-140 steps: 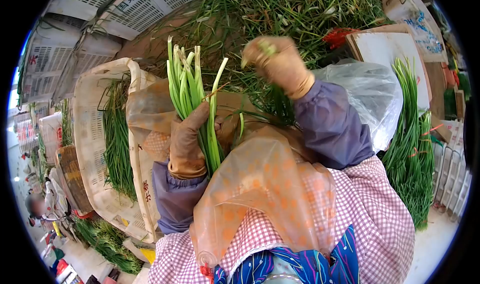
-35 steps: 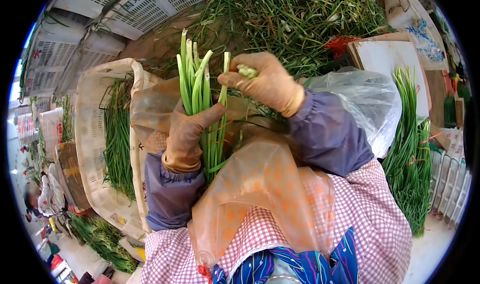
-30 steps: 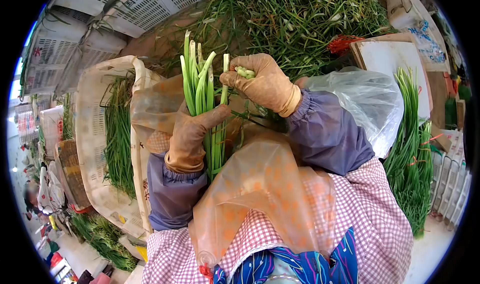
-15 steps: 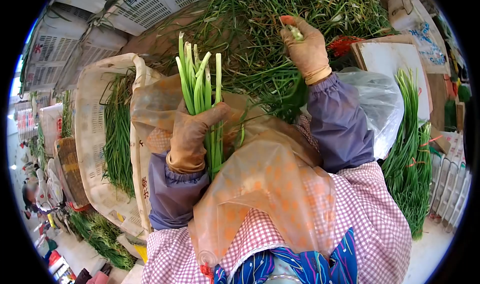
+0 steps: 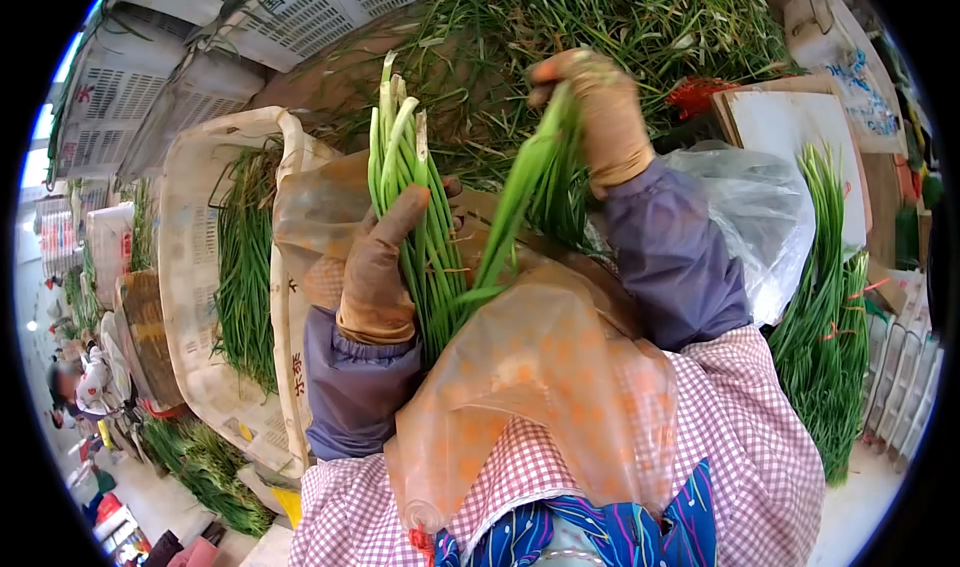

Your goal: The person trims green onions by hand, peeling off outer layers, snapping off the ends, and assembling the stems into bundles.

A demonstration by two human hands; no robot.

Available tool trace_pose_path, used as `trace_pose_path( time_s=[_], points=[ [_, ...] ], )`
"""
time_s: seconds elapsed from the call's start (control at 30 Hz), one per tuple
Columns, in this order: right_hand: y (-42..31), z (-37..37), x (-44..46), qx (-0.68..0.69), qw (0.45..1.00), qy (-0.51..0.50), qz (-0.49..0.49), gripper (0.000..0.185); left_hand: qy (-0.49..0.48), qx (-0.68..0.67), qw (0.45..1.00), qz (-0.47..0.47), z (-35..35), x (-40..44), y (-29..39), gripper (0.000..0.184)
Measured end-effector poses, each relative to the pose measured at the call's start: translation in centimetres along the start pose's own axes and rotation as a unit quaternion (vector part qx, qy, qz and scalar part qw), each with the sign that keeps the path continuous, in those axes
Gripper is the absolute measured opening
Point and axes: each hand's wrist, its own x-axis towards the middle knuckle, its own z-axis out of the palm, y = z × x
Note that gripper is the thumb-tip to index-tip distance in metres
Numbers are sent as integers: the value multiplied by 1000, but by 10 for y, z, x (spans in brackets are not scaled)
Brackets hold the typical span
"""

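My left hand (image 5: 382,267), in a tan glove, is closed around a bunch of garlic chives (image 5: 432,257), pale cut ends pointing up. Green leaves (image 5: 525,192) stretch from beside that bunch up to my right hand (image 5: 603,117). The right hand is gloved too and slightly blurred, its fingers closed on those leaves. Below both hands, a translucent plastic apron (image 5: 530,367) covers my lap. Beyond them a large heap of loose green leaves (image 5: 620,27) spreads out.
On the left stands a cream plastic crate (image 5: 180,257) with chives (image 5: 245,267) inside. Tied chive bundles (image 5: 825,347) lie at the right, near a clear plastic bag (image 5: 755,207) and a white board (image 5: 795,137). White crates (image 5: 300,17) stand at the far left. A person (image 5: 95,382) is in the background.
My right hand has shifted slightly left, and long leaves now stretch from it toward the bunch. The left hand's thumb has lifted higher along the stalks, and the bunch leans a little differently.
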Motion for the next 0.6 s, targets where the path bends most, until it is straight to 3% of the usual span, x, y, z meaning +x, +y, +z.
trace_pose_path(
  time_s=[0.03,0.1,0.13,0.17,0.23,0.3,0.37,0.5,0.6],
  points=[
    [-9,-6,5,76,993,77,42,20,-11,-22,1000,-3,0,-2,3,33],
    [-3,-23,11,100,994,38,27,19,-20,-39,999,-7,6,-4,6,33],
    [-10,-21,10,-77,997,-19,-17,18,-29,-54,998,-14,10,-5,6,33],
    [-24,-3,-3,-7,995,-45,90,17,-38,-69,997,-22,13,-4,6,34],
    [-25,13,-15,36,969,-170,176,22,-62,-57,996,-40,4,0,3,37],
    [-25,30,-22,27,960,-207,188,21,-83,-45,994,-55,-1,3,-1,41],
    [-23,37,-24,9,962,-218,167,18,-29,40,999,-14,-2,2,-4,40],
    [-17,24,-18,-37,983,-156,91,9,-31,2,999,-31,-13,4,2,36],
    [-13,-17,15,-130,988,73,25,9,-51,-67,996,-13,-6,-1,6,33]
  ],
)
